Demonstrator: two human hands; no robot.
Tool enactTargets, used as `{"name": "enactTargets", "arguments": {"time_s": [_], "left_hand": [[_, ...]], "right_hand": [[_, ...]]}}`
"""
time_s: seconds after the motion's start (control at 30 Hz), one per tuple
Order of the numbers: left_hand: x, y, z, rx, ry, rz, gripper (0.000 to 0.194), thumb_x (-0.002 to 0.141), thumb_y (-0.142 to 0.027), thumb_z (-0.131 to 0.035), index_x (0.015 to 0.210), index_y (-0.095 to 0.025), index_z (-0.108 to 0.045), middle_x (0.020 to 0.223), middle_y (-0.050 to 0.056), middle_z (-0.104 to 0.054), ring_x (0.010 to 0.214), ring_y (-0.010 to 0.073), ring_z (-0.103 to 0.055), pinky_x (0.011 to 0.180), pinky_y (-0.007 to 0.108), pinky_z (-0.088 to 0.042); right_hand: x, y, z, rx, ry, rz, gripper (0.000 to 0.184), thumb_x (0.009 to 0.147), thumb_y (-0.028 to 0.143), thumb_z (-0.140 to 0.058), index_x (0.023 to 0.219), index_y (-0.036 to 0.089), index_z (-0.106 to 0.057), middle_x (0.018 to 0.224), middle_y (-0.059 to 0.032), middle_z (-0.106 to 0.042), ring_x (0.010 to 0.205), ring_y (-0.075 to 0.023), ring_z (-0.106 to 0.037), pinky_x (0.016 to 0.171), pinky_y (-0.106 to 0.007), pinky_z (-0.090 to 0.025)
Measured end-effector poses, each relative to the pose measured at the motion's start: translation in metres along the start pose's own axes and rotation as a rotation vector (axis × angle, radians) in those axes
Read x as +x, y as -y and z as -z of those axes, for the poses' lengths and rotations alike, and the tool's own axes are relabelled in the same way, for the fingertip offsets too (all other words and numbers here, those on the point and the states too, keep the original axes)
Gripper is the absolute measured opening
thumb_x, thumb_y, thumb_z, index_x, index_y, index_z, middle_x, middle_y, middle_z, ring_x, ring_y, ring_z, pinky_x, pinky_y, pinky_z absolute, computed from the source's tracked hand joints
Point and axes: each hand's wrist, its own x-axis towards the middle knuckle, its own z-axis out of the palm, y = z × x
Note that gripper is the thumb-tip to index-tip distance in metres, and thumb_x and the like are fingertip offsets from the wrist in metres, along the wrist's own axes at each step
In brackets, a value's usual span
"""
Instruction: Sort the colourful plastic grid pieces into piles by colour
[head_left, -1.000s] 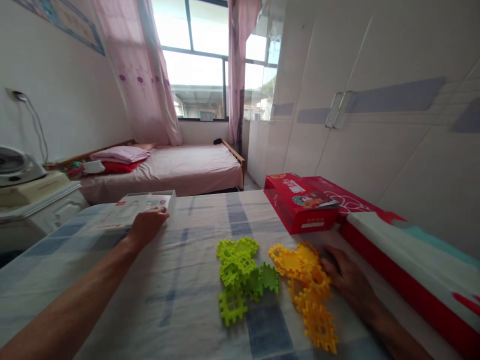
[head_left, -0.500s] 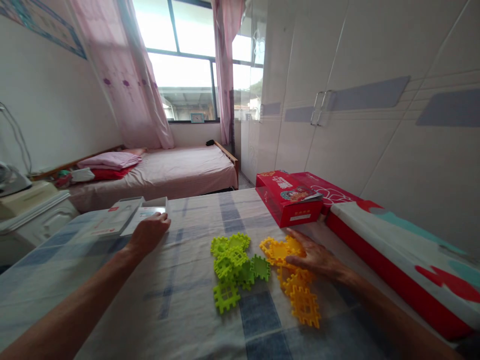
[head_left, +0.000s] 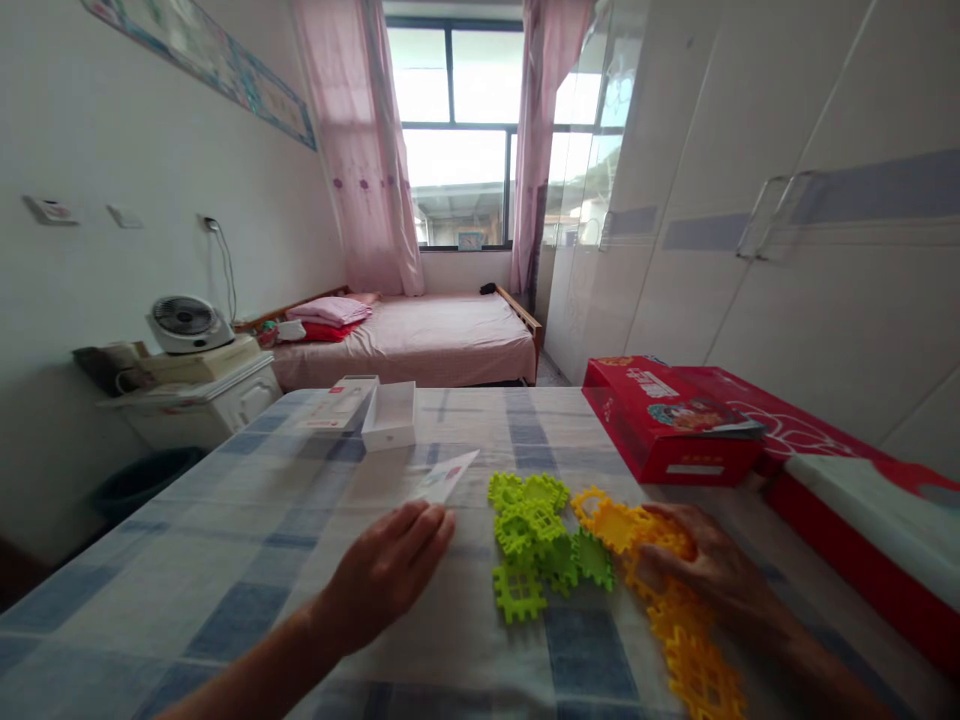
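My left hand (head_left: 394, 560) pinches a thin white card (head_left: 448, 480) with small printed marks, held tilted above the tablecloth. Beyond it stands an open white box (head_left: 391, 418) with bare inside walls. To the right, my right hand (head_left: 712, 560) closes its fingers and thumb round a yellow-orange interlocking plastic piece (head_left: 679, 538) at the top of a yellow-orange heap (head_left: 697, 670). Part of that heap is hidden by the hand. Between my two hands lies a pile of lime-green interlocking plastic pieces (head_left: 529, 530), square with notched edges, some with lattice centres.
A flat white box (head_left: 343, 405) lies left of the open one. Red boxes (head_left: 652, 440) line the table's right side, a white-and-red package (head_left: 862, 520) nearer me. A bed (head_left: 450, 335), a fan (head_left: 187, 322) on a cabinet and a wardrobe (head_left: 750, 330) stand beyond the checked tablecloth.
My left hand has come from the open box toward the middle with the white card. My right hand has closed on a yellow-orange piece. The view has turned left.
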Motion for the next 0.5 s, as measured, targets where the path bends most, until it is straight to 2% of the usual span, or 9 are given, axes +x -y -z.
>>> {"name": "enactTargets", "arguments": {"time_s": [0.07, 0.13, 0.17, 0.23, 0.3, 0.4, 0.43, 0.5], "left_hand": [[0.000, -0.027, 0.005, -0.086, -0.011, -0.027, 0.032, 0.090, -0.008, -0.034, 0.110, -0.012, -0.058, 0.092, 0.009, -0.068, 0.087, 0.0187, -0.061, 0.080, 0.030, -0.052], [0.001, -0.048, 0.008, -0.203, 0.014, -0.062, 0.025, 0.091, -0.014, -0.038, 0.104, -0.011, -0.059, 0.084, 0.008, -0.068, 0.077, 0.0176, -0.062, 0.072, 0.029, -0.053], [0.002, -0.054, 0.009, -0.274, 0.046, -0.067, 0.024, 0.092, -0.023, -0.041, 0.102, -0.012, -0.060, 0.081, 0.007, -0.067, 0.072, 0.0168, -0.061, 0.068, 0.029, -0.053], [0.005, -0.053, 0.007, -0.408, 0.114, -0.035, 0.038, 0.091, -0.046, -0.042, 0.100, -0.015, -0.061, 0.080, 0.006, -0.067, 0.068, 0.0160, -0.060, 0.063, 0.029, -0.053], [0.009, -0.031, -0.002, -0.441, 0.154, 0.093, 0.049, 0.088, -0.058, -0.037, 0.103, -0.018, -0.061, 0.092, 0.008, -0.068, 0.079, 0.0177, -0.062, 0.070, 0.031, -0.053], [0.013, 0.026, -0.031, -0.161, 0.204, 0.452, 0.035, 0.092, -0.040, -0.039, 0.111, -0.019, -0.060, 0.120, 0.011, -0.060, 0.111, 0.0232, -0.055, 0.094, 0.038, -0.045], [0.013, 0.046, -0.044, -0.053, 0.256, 0.560, 0.036, 0.089, -0.035, -0.043, 0.116, -0.016, -0.058, 0.128, 0.013, -0.055, 0.119, 0.0264, -0.050, 0.100, 0.041, -0.040], [0.011, 0.080, -0.071, 0.088, 0.391, 0.690, 0.045, 0.083, -0.028, -0.050, 0.124, -0.009, -0.052, 0.134, 0.019, -0.049, 0.128, 0.0322, -0.040, 0.105, 0.045, -0.033]], "right_hand": [[0.000, -0.002, -0.001, 0.002, 0.009, -0.002, 0.052, 0.072, 0.052, -0.059, 0.115, 0.023, -0.061, 0.116, -0.0066, -0.062, 0.107, -0.0257, -0.058, 0.092, -0.037, -0.048], [0.000, -0.004, -0.002, 0.003, 0.002, 0.003, 0.056, 0.072, 0.054, -0.058, 0.118, 0.022, -0.059, 0.117, -0.0077, -0.061, 0.107, -0.0256, -0.058, 0.092, -0.037, -0.047], [0.001, -0.005, -0.002, 0.005, -0.003, 0.007, 0.057, 0.072, 0.054, -0.058, 0.119, 0.021, -0.058, 0.117, -0.0083, -0.060, 0.107, -0.0255, -0.057, 0.092, -0.037, -0.047], [0.001, -0.006, -0.004, 0.003, -0.012, 0.014, 0.057, 0.072, 0.056, -0.057, 0.115, 0.020, -0.059, 0.116, -0.0096, -0.060, 0.107, -0.0262, -0.057, 0.092, -0.037, -0.047], [0.001, -0.005, -0.004, -0.018, -0.042, 0.004, 0.054, 0.069, 0.057, -0.058, 0.107, 0.018, -0.062, 0.119, -0.0119, -0.058, 0.111, -0.0293, -0.055, 0.094, -0.039, -0.045], [0.000, 0.006, -0.003, -0.023, -0.037, -0.052, 0.051, 0.067, 0.054, -0.060, 0.103, 0.018, -0.061, 0.119, -0.0141, -0.058, 0.110, -0.0327, -0.055, 0.093, -0.042, -0.045], [-0.001, 0.010, -0.002, -0.004, -0.013, -0.072, 0.050, 0.068, 0.052, -0.060, 0.105, 0.018, -0.059, 0.116, -0.0138, -0.060, 0.107, -0.0321, -0.057, 0.091, -0.041, -0.046], [-0.004, 0.020, 0.001, 0.031, 0.012, -0.097, 0.049, 0.068, 0.048, -0.059, 0.107, 0.019, -0.055, 0.108, -0.0122, -0.063, 0.100, -0.0297, -0.060, 0.085, -0.039, -0.048]]}}
